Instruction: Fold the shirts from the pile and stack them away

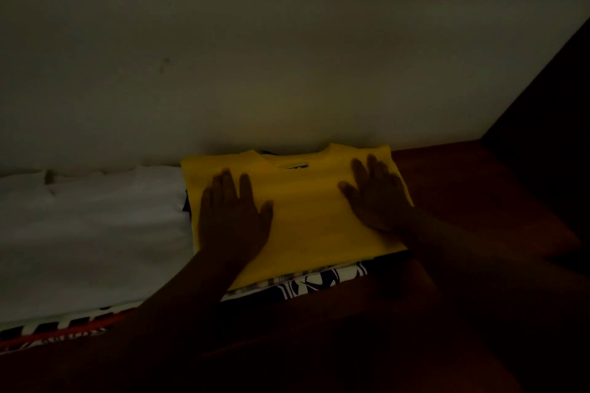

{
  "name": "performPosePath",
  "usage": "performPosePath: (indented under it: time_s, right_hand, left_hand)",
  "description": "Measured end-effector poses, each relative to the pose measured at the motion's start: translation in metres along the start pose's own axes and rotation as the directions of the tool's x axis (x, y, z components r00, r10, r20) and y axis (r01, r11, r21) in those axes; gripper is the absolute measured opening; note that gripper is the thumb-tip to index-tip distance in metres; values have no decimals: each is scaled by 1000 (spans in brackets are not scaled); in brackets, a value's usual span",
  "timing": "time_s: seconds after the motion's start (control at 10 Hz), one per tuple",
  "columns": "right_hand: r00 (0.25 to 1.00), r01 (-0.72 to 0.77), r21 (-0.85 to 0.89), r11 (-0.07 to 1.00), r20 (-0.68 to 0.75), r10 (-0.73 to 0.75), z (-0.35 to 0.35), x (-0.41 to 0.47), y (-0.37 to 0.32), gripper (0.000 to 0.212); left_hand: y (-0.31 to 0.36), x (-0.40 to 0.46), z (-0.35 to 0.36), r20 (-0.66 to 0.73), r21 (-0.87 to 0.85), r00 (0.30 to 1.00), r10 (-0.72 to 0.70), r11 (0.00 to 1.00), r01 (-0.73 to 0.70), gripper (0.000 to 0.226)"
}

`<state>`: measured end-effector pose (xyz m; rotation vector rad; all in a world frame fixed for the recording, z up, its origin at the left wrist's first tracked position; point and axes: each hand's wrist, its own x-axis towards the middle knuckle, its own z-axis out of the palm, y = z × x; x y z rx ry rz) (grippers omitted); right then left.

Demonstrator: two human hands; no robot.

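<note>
Head view, two flat hands (pixel 306 210), one yellow shirt (pixel 306 223)

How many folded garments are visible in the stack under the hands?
2: the yellow shirt on top, pressed flat by the left hand and right hand, and a dark patterned garment beneath. Others may be hidden.

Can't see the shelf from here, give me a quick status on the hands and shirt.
Left hand and right hand flat, fingers straight, on folded yellow shirt. Shirt tops a stack. Nothing in the way.
</note>
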<state>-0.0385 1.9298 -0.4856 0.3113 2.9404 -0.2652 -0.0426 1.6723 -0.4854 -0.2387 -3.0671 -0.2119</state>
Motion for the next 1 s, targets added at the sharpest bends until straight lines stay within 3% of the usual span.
performPosePath:
  time_s: [0.1,0.2,0.3,0.5,0.7,0.8,0.9,1.0]
  right_hand:
    - [998,-18,-21,1000,-54,16,-3,8,-23,72]
    - [991,124,-22,992,-41,-125,3,14,-58,70]
    - [977,204,1,979,68,-204,5,12,-59,69]
    - [989,143,-59,988,-21,-145,-5,-8,-9,70]
    - [986,155,-103,983,-38,-160,10,-47,12,96]
    - [984,170,-128,977,-35,-176,6,-59,11,98]
    - [957,276,-50,960,-83,-279,-10,-71,5,71]
    - [940,315,21,949,-146,-309,-23,-87,-11,58]
  left_hand:
    - [4,8,-2,19,-8,1000,12,1000,-12,73]
    - [3,16,-1,70,73,995,68,995,-73,68]
    - [-8,16,0,139,126,989,59,989,-77,69]
    - [-23,2,-10,21,7,998,62,998,-62,92]
    - [-33,-32,-11,93,43,981,171,984,-175,89]
    - [-41,-40,-15,145,25,977,157,986,-162,110]
    - [-49,-47,-21,164,10,973,159,987,-163,119]
    - [-53,-53,-35,151,1,977,150,988,-152,104]
